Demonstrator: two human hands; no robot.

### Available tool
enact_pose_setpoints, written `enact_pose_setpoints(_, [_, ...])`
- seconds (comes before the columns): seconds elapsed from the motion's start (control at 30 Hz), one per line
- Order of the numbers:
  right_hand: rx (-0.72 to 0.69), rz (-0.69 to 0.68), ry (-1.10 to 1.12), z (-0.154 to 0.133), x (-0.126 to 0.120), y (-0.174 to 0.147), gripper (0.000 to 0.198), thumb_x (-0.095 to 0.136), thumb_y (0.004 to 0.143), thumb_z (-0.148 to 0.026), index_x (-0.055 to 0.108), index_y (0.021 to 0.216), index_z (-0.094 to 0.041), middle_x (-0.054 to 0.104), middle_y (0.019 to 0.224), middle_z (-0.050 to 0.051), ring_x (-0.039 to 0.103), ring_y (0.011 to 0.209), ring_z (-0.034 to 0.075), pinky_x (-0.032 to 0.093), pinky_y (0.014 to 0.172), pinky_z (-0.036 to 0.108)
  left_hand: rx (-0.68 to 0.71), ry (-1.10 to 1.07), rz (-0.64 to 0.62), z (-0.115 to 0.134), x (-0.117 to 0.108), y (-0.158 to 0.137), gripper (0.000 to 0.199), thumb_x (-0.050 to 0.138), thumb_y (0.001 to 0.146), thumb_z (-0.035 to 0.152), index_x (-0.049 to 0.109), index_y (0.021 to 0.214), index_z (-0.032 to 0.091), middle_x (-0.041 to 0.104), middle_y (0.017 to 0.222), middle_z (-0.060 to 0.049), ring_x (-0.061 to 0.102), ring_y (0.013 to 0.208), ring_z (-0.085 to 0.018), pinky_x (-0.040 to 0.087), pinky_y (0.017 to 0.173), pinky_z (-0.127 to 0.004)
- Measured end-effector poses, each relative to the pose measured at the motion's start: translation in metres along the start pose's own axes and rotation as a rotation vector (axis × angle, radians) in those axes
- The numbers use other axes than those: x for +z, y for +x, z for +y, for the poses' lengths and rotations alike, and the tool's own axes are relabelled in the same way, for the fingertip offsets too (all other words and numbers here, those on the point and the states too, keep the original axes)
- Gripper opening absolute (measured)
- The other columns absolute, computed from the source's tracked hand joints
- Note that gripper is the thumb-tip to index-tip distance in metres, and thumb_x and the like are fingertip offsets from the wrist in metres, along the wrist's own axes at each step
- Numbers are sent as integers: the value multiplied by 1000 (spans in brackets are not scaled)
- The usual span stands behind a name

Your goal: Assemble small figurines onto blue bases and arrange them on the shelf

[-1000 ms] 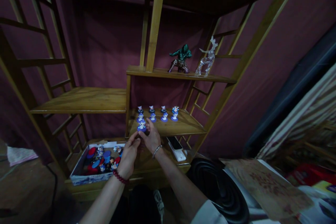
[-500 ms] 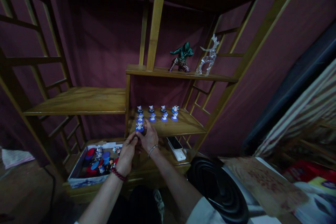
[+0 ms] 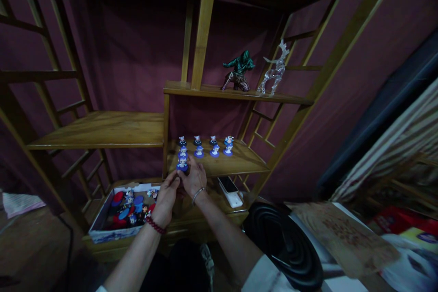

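Observation:
A small figurine on a purple round base (image 3: 182,163) stands upright at the front left of the lower shelf (image 3: 239,162). My right hand (image 3: 194,179) grips it by the base, thumb in front and fingers at its right side. My left hand (image 3: 167,194) has its fingertips pressed together at the front of the same base. Just behind is another purple figurine (image 3: 182,151), in line with more purple-based figurines, among them a white one (image 3: 215,150). Dark-based figurines (image 3: 197,140) and a blue one (image 3: 229,140) form the back row.
A box (image 3: 102,232) of jumbled figurines sits low on the left. A phone (image 3: 228,185) lies on a white object (image 3: 235,199) below the shelf. Above stand a green-and-bronze figure (image 3: 238,70) and a clear deer (image 3: 273,70). A black ridged object (image 3: 284,242) is at lower right.
The view has shifted slightly. Both hands stay at the front-left figurine, with hardly any movement against the shelf.

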State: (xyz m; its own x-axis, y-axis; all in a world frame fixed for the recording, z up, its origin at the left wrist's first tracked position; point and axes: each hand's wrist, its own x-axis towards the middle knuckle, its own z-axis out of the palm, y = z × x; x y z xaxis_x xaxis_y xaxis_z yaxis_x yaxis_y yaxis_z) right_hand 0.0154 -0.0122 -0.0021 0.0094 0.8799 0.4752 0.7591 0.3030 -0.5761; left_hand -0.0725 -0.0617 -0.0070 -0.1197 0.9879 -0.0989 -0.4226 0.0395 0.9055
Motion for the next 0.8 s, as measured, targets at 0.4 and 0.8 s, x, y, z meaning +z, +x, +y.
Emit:
enact_pose_setpoints(0.4, [9, -4, -8, 1, 2, 3, 47, 59, 69, -22, 48, 115, -22, 61, 102, 4, 49, 98, 21, 34, 86, 35, 30, -3, -21, -4, 0, 5, 47, 62, 64, 35, 54, 105, 14, 62, 78, -4, 52, 55, -9, 42, 53, -23])
enact_pose_setpoints(0.8, [-61, -56, 206, 9, -16, 4, 46, 54, 71, -21, 48, 116, -21, 61, 105, 4, 53, 100, 18, 40, 89, 34, 6, 57, -2, -5, -2, 3, 58, 59, 69, 32, 43, 121, 14, 62, 69, -3, 53, 52, -11, 41, 51, -23])
